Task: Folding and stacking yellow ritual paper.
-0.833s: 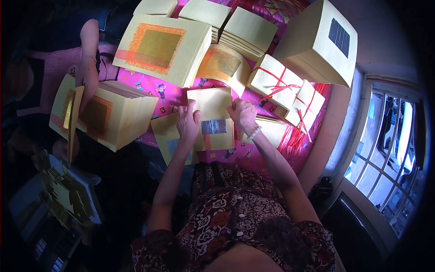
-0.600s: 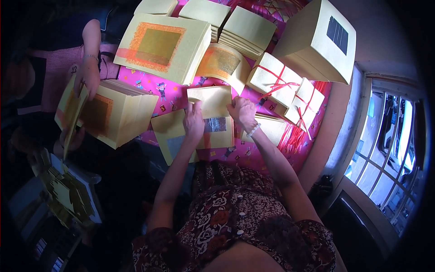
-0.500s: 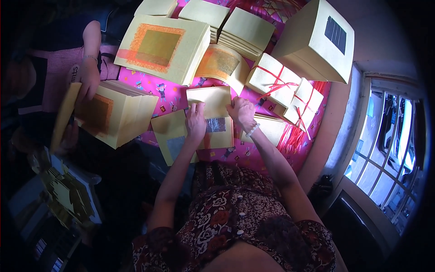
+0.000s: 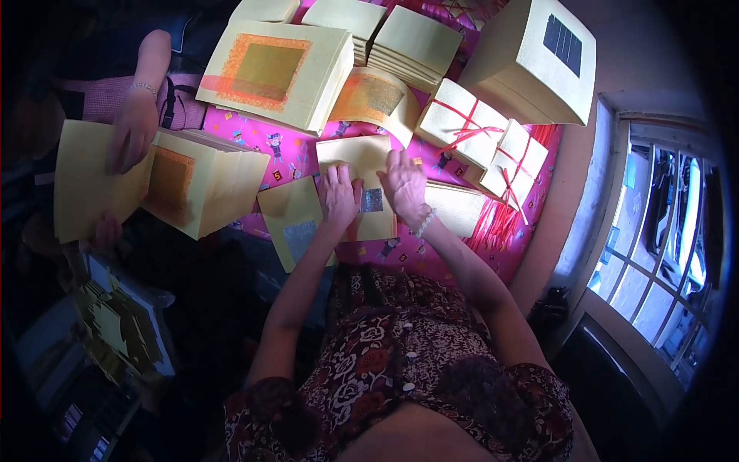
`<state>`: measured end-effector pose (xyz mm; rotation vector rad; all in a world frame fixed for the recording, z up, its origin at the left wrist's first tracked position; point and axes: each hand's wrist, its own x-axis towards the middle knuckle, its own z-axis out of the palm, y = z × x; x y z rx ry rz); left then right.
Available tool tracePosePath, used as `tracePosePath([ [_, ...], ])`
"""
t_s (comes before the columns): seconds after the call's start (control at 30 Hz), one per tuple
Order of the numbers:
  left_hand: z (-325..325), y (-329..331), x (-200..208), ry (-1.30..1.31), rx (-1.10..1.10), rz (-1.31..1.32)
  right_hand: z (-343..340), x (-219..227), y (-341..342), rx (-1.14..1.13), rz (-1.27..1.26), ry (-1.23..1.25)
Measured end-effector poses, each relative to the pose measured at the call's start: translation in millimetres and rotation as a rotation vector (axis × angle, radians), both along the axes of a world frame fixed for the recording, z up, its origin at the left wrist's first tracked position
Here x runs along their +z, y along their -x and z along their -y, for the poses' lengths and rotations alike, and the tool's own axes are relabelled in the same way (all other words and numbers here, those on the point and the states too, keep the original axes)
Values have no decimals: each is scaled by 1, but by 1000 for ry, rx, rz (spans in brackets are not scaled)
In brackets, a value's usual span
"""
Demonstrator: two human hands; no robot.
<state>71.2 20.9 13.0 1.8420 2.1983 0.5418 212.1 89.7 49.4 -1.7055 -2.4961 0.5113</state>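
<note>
In front of me lies a folded sheet of pale yellow paper (image 4: 356,148), with a silver foil patch on its lower part. My left hand (image 4: 339,194) rests on its left half, fingers stretched forward and thumb out to the side. On its right edge my right hand (image 4: 406,183), wearing a bead bracelet, also lies with fingers extended. Both palms press downward, with nothing gripped. Partly under the left forearm is another yellow sheet (image 4: 290,208) with a silver patch. Some of the folded paper is hidden beneath my hands.
A pink patterned cloth (image 4: 286,158) covers the table. Yellow paper stacks (image 4: 277,77) stand behind, beside red-tied bundles (image 4: 466,123) and loose red strands (image 4: 496,235). At left, a co-worker's hand (image 4: 135,131) handles a large yellow sheet (image 4: 88,181) beside a thick stack (image 4: 219,185).
My hands have gone from curled fingers at the paper's far part to flattened ones on it. The left hand has shifted right. The co-worker's sheet has swung open to face me.
</note>
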Motion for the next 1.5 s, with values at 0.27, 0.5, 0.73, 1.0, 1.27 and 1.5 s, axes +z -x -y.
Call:
tracePosePath([
  [0.27, 4, -3, -2, -35, -5, -1, 20, -27, 0, 341, -188, 65],
  [0.5, 5, -2, -6, -149, 1, 27, 17, -35, -5, 371, -159, 113],
  [0.73, 9, 1, -9, -210, 25, 88, 25, -36, -3, 313, -157, 70],
  [1.0, 20, 42, -7, -147, -8, 467, 25, -34, 1, 282, -88, 47],
  [1.27, 20, 56, -10, -48, -66, 581, 24, -41, -6, 302, -100, 86],
  [1.5, 22, 81, -32, 19, -93, 839, 20, -36, -2, 334, -100, 95],
])
